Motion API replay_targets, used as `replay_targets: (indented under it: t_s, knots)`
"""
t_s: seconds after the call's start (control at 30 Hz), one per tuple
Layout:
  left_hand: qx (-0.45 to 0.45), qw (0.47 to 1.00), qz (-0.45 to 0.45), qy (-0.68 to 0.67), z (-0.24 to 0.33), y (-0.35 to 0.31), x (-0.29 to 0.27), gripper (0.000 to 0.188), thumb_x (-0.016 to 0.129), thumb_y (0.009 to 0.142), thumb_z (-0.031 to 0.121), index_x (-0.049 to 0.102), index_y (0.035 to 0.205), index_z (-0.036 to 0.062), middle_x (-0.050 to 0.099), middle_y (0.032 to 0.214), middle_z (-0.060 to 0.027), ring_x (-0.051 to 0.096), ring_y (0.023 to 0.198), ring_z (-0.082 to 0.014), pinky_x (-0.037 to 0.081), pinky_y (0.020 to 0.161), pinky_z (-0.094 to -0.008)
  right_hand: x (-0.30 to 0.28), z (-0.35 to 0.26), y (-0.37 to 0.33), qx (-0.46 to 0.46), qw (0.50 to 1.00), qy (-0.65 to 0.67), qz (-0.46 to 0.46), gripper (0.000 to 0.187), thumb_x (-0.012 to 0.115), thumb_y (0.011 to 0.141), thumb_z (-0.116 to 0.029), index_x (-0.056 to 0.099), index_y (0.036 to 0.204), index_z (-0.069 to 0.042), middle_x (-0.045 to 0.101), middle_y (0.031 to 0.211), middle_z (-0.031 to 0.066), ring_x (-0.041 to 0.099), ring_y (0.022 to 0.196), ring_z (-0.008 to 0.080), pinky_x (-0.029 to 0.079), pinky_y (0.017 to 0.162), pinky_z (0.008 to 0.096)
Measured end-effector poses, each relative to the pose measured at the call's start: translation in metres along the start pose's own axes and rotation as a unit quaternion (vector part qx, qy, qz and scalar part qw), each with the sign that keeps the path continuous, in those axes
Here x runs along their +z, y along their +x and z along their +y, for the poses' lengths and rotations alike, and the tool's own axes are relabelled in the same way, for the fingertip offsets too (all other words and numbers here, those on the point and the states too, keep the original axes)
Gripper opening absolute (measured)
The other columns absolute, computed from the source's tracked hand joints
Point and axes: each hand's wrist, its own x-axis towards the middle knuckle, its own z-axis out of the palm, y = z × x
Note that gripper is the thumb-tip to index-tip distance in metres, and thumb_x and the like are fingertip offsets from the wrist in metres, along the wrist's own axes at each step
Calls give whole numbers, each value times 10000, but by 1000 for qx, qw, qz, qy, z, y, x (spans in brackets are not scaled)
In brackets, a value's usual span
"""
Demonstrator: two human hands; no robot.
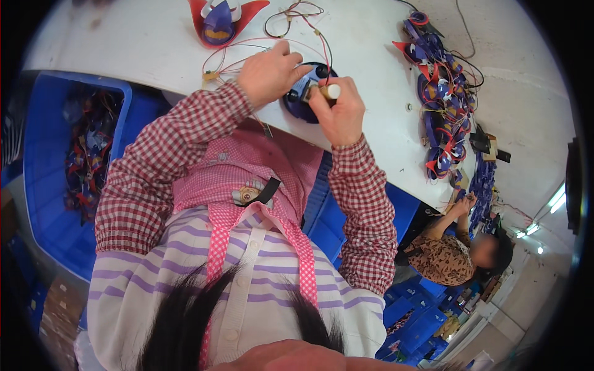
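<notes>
At the near edge of the white worktable, the left hand pressed down on a round dark-blue plastic part, fingers curled over its rim. The right hand was closed around a cream-handled tool, tip down on that part. Thin red and black wires trailed away behind. A heap of red-and-blue pieces lay farther right; a big blue plastic bin sat left.

Blue bin of wired parts — red-and-blue shells heaped on white table.
</notes>
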Motion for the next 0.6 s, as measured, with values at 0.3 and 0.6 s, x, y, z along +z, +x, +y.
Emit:
replay_targets:
  t_s: [0.3,0.6]
  knots:
    - [-221,878,-74,-419,10,-145,-49,109,577,878,119,590,878,10,559,761,-34,473,583,-92,389,518,-205,-20,-22,-42,32,995,11,96,274,644,797,-67,558,1048,0,551,901,90,532,711,159,453,628,250]
    - [-390,676,-87,-619,25,-123,-13,179,526,916,173,596,845,24,562,703,-28,472,493,-60,332,415,-146,38,-52,-108,23,996,66,-55,278,551,839,28,569,1116,15,592,949,109,564,749,180,462,670,234]
